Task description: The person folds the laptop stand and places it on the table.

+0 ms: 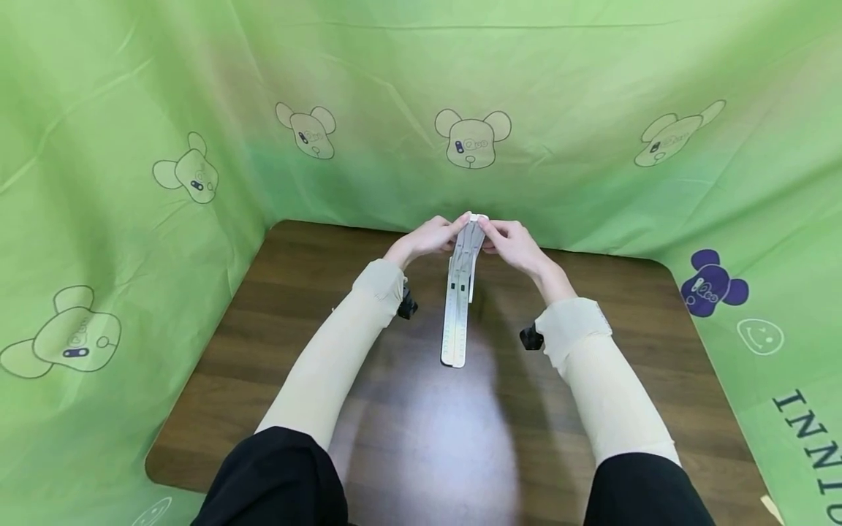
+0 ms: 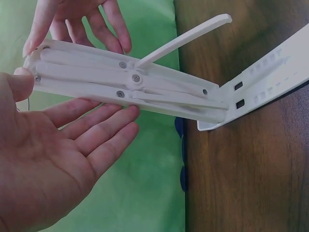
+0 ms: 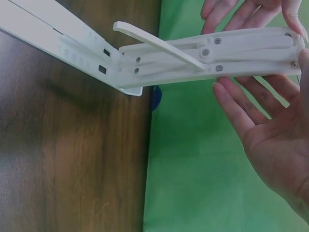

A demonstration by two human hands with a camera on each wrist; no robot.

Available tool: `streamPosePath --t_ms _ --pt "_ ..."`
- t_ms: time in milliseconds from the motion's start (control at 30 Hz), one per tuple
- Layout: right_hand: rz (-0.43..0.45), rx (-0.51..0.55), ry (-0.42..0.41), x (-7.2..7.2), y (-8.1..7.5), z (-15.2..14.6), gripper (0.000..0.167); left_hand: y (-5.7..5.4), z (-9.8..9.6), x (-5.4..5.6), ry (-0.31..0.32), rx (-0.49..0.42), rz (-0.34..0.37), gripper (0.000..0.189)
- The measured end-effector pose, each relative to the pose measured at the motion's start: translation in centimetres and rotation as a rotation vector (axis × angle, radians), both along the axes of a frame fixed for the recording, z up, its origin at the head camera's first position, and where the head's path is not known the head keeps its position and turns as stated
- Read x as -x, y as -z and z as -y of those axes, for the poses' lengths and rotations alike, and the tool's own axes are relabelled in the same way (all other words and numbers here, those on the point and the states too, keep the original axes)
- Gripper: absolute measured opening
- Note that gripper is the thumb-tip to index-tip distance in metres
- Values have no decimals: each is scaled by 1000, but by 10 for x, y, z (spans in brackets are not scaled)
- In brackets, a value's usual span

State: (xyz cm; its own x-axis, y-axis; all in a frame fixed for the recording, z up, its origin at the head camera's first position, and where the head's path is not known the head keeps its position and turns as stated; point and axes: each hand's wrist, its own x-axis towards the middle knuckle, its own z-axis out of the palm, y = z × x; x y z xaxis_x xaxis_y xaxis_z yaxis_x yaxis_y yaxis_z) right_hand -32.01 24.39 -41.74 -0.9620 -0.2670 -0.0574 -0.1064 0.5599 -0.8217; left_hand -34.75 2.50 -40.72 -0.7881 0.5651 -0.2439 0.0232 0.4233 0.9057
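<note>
A white folding stand point(image 1: 454, 325) is partly opened, its long slotted base on the table and its hinged upper panel point(image 2: 87, 70) tilted up away from it. Screws dot that panel, and a thin arm point(image 3: 154, 42) swings out from it at an angle. With thumb at the panel's top end and fingers along its edge, my left hand point(image 1: 433, 237) holds one side. Opposite it, my right hand point(image 1: 517, 245) grips the same end, its thumb on the near face and its fingers point(image 3: 241, 104) stretched along the edge. Both thumbs sit close together at the tip.
The brown wooden table point(image 1: 263, 351) has rounded corners. Green curtain point(image 1: 559, 190) printed with bear heads surrounds its back and sides. A small black device point(image 1: 407, 303) sits at the left wrist, and another black device point(image 1: 531, 337) at the right.
</note>
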Motion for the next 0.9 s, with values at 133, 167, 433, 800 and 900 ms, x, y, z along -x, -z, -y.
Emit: streamPosePath --t_ms 133,167,433,800,900 --pt "5 16 11 1 0 0 63 0 -1 0 -3 6 9 72" --pt "5 15 11 1 0 -1 64 0 -1 0 -4 2 12 72" --pt "-4 13 15 5 0 2 66 0 0 2 -31 -17 20 73" --pt "-122 36 136 -1 18 8 61 12 -3 -9 -115 -123 23 75" --pt "-155 12 146 -3 21 9 58 16 -3 -14 -141 -145 6 74"
